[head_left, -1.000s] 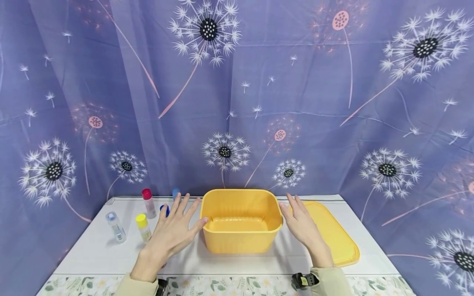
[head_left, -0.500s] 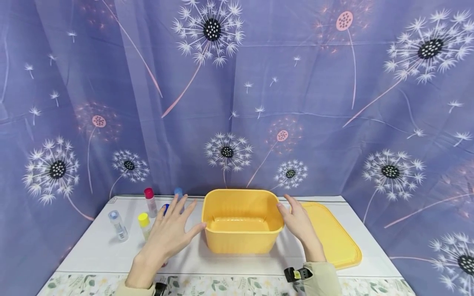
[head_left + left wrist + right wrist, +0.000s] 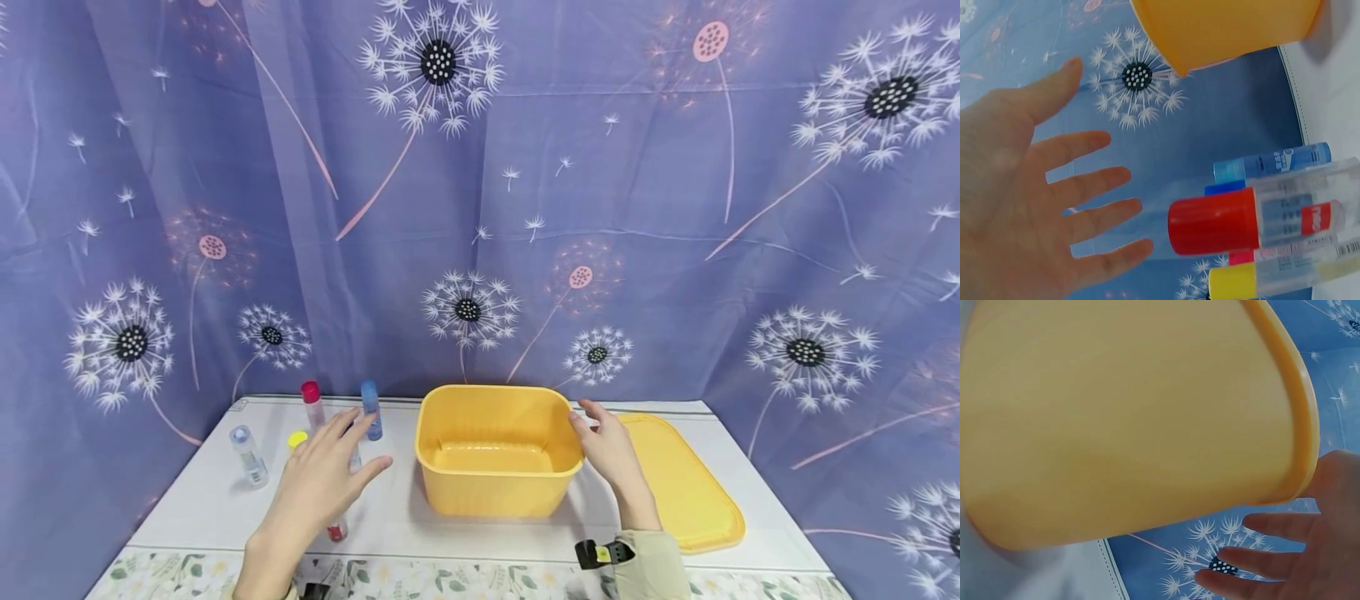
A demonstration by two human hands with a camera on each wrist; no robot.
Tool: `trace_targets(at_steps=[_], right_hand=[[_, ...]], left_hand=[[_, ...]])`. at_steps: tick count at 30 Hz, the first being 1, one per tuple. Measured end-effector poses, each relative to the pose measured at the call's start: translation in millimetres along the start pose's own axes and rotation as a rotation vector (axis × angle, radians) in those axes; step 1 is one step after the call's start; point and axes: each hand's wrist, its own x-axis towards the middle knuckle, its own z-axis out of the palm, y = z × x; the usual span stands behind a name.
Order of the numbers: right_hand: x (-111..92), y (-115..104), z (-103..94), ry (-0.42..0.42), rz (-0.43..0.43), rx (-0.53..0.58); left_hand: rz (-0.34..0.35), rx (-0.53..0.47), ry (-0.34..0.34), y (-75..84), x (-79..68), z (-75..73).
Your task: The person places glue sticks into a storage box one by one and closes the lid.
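Note:
My left hand (image 3: 311, 483) hovers over a group of clear, capped bottles, its fingers spread and holding nothing. Close to it in the left wrist view is a red-capped bottle (image 3: 1213, 222). Beside that are a yellow-capped bottle (image 3: 1233, 281), a light blue bottle (image 3: 1272, 161) and a dark blue cap (image 3: 1225, 187). A yellow box (image 3: 495, 496) without contents stands upright in the middle. My right hand (image 3: 611, 450) is at the box's right rim, fingers extended along the outside. Its thumb is partly hidden behind the rim in the right wrist view; whether it touches I cannot tell.
A flat yellow lid (image 3: 686, 492) lies right of the box on the white table (image 3: 420, 537). A bottle with a pale cap (image 3: 249, 457) stands at the far left, a crimson-capped one (image 3: 312, 402) farther back. A purple dandelion-print curtain (image 3: 525, 192) encloses the back and sides.
My left hand has drawn away from the box's left side, leftward over the bottles, uncovering the light blue one. The right hand stays at the right rim. The view has shifted slightly.

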Motion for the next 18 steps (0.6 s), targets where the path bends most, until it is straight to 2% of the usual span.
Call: trace_targets(at_steps=[7,12,18], right_hand=[[0.8,0.4,2.3,0.018,-0.014,0.021],[0.2,2.5,2.8,0.046,-0.005,0.026],[1.4,3.8,5.3,0.068,-0.003,0.040]], left_hand=[[-0.119,-0.072,0.001,-7.7,-8.3,-6.9],[-0.203,-0.136,-0.077,-13.9,-11.2,-9.5],[-0.277,-0.153,-0.131,-27.2,-18.5,-12.3]])
